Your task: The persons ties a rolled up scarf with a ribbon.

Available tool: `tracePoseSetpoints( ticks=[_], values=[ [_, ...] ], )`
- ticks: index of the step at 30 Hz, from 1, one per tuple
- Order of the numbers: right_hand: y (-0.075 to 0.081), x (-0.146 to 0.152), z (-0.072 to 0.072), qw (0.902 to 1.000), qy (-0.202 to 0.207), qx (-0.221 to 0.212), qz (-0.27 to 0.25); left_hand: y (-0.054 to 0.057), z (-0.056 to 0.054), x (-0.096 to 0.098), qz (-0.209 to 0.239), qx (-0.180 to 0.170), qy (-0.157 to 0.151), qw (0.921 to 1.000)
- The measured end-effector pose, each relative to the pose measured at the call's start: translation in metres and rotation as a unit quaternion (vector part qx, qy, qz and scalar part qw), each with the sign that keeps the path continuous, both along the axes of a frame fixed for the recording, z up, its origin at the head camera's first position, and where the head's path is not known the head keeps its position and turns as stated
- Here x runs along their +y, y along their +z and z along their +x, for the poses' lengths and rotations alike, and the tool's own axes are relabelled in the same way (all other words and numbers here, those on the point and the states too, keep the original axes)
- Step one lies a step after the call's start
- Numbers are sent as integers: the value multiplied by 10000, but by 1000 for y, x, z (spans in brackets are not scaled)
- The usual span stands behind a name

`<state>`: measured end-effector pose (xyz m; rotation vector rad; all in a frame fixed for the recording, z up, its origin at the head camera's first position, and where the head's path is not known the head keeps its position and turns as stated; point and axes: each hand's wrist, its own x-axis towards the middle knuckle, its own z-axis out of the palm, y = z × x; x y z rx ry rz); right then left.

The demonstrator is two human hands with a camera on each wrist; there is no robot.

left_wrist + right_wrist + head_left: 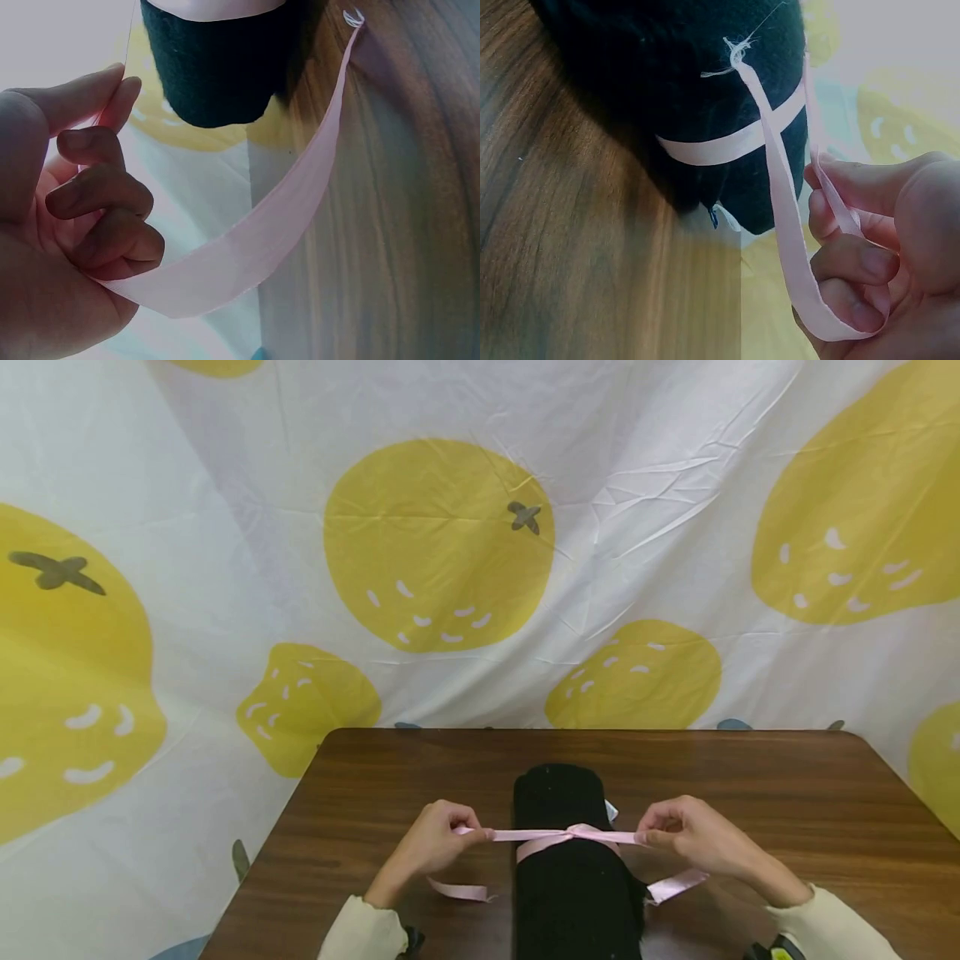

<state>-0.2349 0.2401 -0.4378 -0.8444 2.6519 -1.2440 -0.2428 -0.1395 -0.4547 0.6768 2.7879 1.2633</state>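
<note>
A rolled black cloth (pixel 573 906) lies lengthwise on the table, with a pink ribbon (pixel 536 836) wrapped round it and crossed in a knot on top. To the left of the roll, my left hand (pixel 438 839) pinches one end of the ribbon between thumb and forefinger. On the other side my right hand (pixel 693 837) pinches the opposite end. Between the two hands the ribbon is stretched nearly straight. Its loose tails hang below both hands; in the right wrist view the ribbon (pixel 784 217) loops through the curled fingers, its end frayed.
The brown wooden table (pixel 390 777) has its far edge against a white hanging cloth (pixel 465 693) printed with yellow fruit. A small white tag (pixel 611 811) sticks out from the right side of the roll.
</note>
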Motion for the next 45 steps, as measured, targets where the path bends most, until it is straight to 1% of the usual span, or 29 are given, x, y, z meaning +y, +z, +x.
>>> tracePoseSetpoints(
  ticks=[8,12,17,23,28,33,36,39,42,45],
  values=[
    [-11,0,-5,9998,142,115,3,-6,-1,-2,-170,-101,-191,9996],
    [-13,1,-5,9998,110,136,-22,-8,-3,-1,-235,-105,-209,9994],
    [-16,0,-5,9997,209,79,-36,-13,-4,-2,-335,-136,-250,9990],
    [-18,1,-6,9996,244,141,21,-15,-6,-2,-346,-126,-278,9989],
    [-23,1,-8,9994,320,101,-58,-16,-7,-1,-391,-202,-231,9988],
    [-27,1,-6,9989,410,-130,-182,-21,-6,0,-393,-264,-220,9986],
    [-29,3,-3,9982,491,-244,-229,-23,-5,-2,-262,-475,-385,9978],
    [-29,8,-1,9974,541,-346,-338,-21,-6,-7,-87,-834,-634,9945],
    [-27,13,-2,9952,671,-502,-498,-16,-6,-13,15,-1096,-821,9906],
    [-22,19,-3,9928,815,-613,-625,-8,-6,-18,118,-1240,-905,9881]
  ],
)
